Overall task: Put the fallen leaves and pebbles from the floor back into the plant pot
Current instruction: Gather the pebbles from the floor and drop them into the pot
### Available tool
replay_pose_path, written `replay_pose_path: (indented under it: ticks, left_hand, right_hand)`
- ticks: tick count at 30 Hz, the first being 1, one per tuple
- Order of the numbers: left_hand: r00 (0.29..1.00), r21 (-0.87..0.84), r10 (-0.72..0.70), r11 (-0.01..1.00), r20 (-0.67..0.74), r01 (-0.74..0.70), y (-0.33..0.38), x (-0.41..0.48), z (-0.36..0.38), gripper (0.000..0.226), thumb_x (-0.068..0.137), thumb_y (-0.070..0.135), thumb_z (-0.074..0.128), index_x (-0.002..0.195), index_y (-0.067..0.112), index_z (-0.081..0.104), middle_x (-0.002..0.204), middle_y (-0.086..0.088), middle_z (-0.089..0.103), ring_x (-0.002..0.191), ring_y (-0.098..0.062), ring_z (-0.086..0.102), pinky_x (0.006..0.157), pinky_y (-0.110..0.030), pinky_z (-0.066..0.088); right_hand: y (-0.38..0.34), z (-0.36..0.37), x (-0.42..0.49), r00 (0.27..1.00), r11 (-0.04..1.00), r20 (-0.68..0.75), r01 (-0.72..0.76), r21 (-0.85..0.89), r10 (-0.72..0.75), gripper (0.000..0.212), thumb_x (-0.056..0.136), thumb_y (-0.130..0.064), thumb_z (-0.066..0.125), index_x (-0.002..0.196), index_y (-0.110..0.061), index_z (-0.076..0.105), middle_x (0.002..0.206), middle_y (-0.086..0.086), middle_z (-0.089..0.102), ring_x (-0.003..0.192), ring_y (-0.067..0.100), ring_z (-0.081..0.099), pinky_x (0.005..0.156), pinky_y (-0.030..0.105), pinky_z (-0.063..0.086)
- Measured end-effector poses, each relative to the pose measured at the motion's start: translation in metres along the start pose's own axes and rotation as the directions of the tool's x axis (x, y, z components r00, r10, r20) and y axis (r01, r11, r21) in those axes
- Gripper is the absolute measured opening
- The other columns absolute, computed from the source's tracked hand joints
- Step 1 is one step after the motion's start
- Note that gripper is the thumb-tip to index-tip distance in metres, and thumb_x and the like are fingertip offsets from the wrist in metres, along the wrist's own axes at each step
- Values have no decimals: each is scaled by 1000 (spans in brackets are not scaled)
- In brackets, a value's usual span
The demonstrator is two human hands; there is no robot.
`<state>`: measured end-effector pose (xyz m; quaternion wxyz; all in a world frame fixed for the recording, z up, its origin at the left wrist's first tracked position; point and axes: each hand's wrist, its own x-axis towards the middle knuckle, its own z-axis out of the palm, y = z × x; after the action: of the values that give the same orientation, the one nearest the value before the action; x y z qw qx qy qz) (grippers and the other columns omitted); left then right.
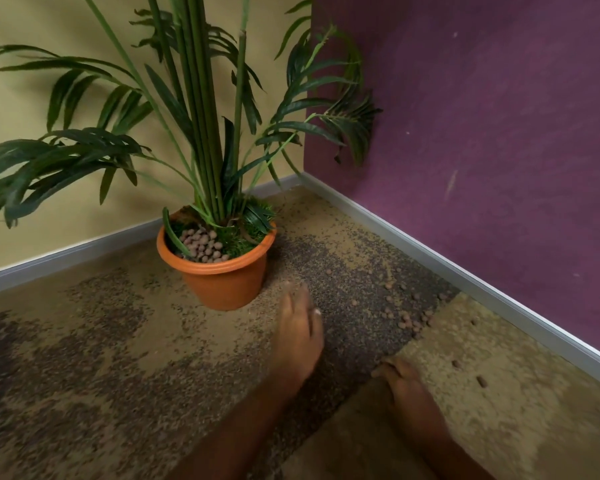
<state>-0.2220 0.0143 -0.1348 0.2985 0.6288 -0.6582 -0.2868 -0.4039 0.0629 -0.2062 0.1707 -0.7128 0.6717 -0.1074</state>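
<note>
Aiming left hand (298,327), flat, empty, at pebbles (400,315) near far corner of floor (84,375) beside plant pot (222,282); seemingly propping on curled right hand (407,379), contents unclear.

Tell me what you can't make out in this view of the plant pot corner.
Head view only:
- left hand: motion-blurred, so whether it holds anything is unclear.
- right hand: fingers curl down onto the carpet, hiding what is under them.
- pebbles lying loose: too small to count against the speckled carpet.
- plant: top cut off by the upper edge.
- Carpet behind the pot: hidden by the pot.
</note>
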Motion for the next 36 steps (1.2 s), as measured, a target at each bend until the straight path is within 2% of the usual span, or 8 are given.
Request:
replay_pose_path:
  ticks: [3, 7, 12, 16, 20, 24, 32, 36]
  left_hand:
    - [964, 163, -2, 986, 268, -43, -7, -9, 31, 55, 100, 21, 37, 151, 15, 17, 160, -6, 10, 148, -19, 14, 117, -23, 15]
    - [868, 347, -115, 935, 482, -70, -10, -17, 67, 65, 100, 29, 37, 153, 12, 4, 161, -11, 4, 149, -27, 10, 121, -34, 16]
    - [790, 452, -156, 876, 593, -166, -5, -20, 91, 68, 101, 32, 33, 152, 9, -6, 160, -18, -9, 149, -33, -3, 121, -44, 8]
    - [786, 416, -64, 873, 615, -254, 0, -18, 103, 68, 101, 24, 35, 152, 10, -7, 160, -14, -11, 149, -30, -6, 122, -39, 5]
    - [761, 380, 34, 851, 648, -362, 0, -12, 110, 65, 100, 16, 36, 152, 14, -4, 161, -7, -9, 150, -25, -5, 123, -36, 6]
    - [729, 333, 120, 831, 674, -445, 2, -3, 117, 62, 100, 8, 31, 153, 21, 0, 162, -1, -7, 150, -21, -3, 122, -34, 7]
    - [622, 342, 254, 654, 740, -675, -1, 8, 124, 57, 98, 1, 30, 151, 15, 15, 162, -1, -1, 150, -23, 1, 122, -37, 13]
    - [636, 337, 308, 644, 707, -686, -7, 10, 123, 47, 99, 8, 31, 146, 10, 29, 157, -7, 19, 144, -22, 19, 112, -40, 32]
  right_hand:
    - [13, -6, -6, 998, 998, -39, -56, 13, 56, 35, 95, -15, 42, 130, -17, 47, 143, 4, 37, 131, 17, 35, 111, 22, 26]
    - [35, -16, -10, 980, 983, -115, -169, -70, 160, 42, 97, -28, 38, 137, -17, 38, 147, 6, 34, 134, 20, 32, 113, 26, 24]
    - [59, -23, -18, 899, 904, -133, -425, -42, 417, 57, 94, -45, 39, 144, -25, 21, 156, 8, 13, 144, 32, 10, 115, 52, 19]
    - [77, -24, -13, 852, 853, -78, -507, 127, 518, 61, 94, -42, 40, 146, -19, 16, 155, 21, 10, 142, 40, 8, 117, 53, 17]
    - [81, -17, 0, 920, 915, -21, -385, 123, 390, 59, 98, -35, 36, 147, -22, 7, 158, 16, 1, 145, 37, -1, 119, 49, 10]
    - [76, -10, 19, 950, 950, 20, -313, 14, 313, 61, 94, -47, 19, 147, -22, 3, 158, 15, -5, 145, 36, -7, 119, 45, 4]
    - [62, -5, 65, 983, 984, 39, -177, -27, 177, 57, 99, -17, 35, 148, -17, 7, 158, 17, -6, 145, 36, -5, 119, 45, 12]
    - [63, -5, 64, 988, 988, 75, -130, -89, 137, 64, 94, -8, 43, 148, -21, 11, 159, 12, -1, 146, 30, -1, 119, 42, 18]
